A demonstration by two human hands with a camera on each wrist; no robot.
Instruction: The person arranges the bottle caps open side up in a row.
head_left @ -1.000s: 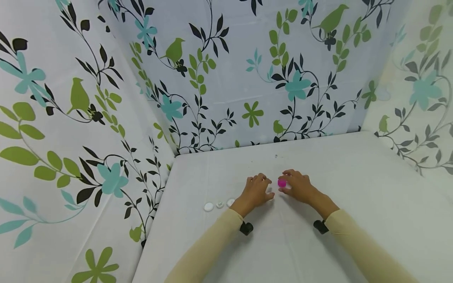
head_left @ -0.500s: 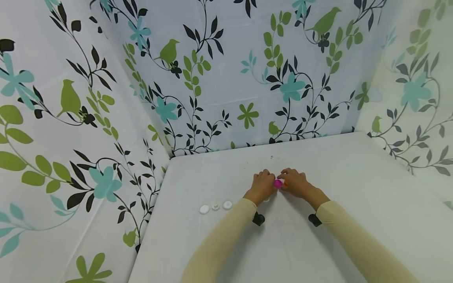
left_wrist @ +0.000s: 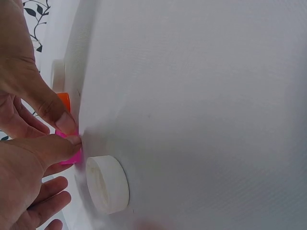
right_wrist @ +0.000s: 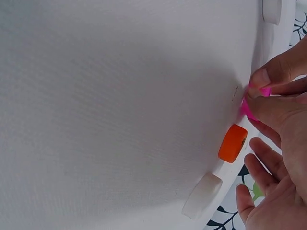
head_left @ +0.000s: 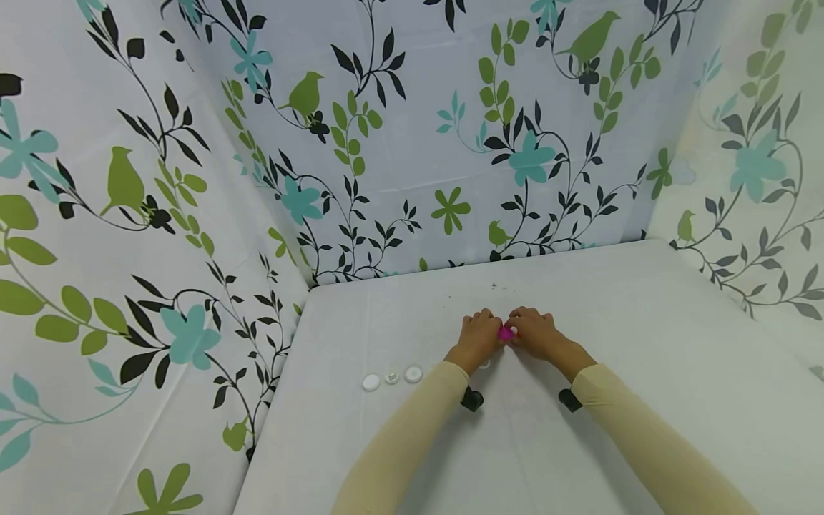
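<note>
My left hand [head_left: 478,336] and right hand [head_left: 534,336] meet at the middle of the table. Between them is a small pink bottle cap [head_left: 505,334], pinched by the thumbs and fingers of both. In the right wrist view the pink cap [right_wrist: 247,110] is partly covered by the thumbs. Beside it, under my right hand [right_wrist: 292,148], an orange bottle cap [right_wrist: 233,143] stands on its edge, with a whitish cap [right_wrist: 202,195] farther along. The left wrist view has a white cap [left_wrist: 107,184] near my left hand [left_wrist: 21,172].
Left of my left forearm, three white caps form a row: one at the left end [head_left: 371,382], a smaller middle cap [head_left: 393,376] and a right-hand cap [head_left: 414,373]. Patterned curtains [head_left: 412,143] rise behind the white table [head_left: 579,286] and along its sides.
My left hand has moved right, from apart to meeting the right hand at the pink cap, and now grips it too. The head view has shifted slightly.
</note>
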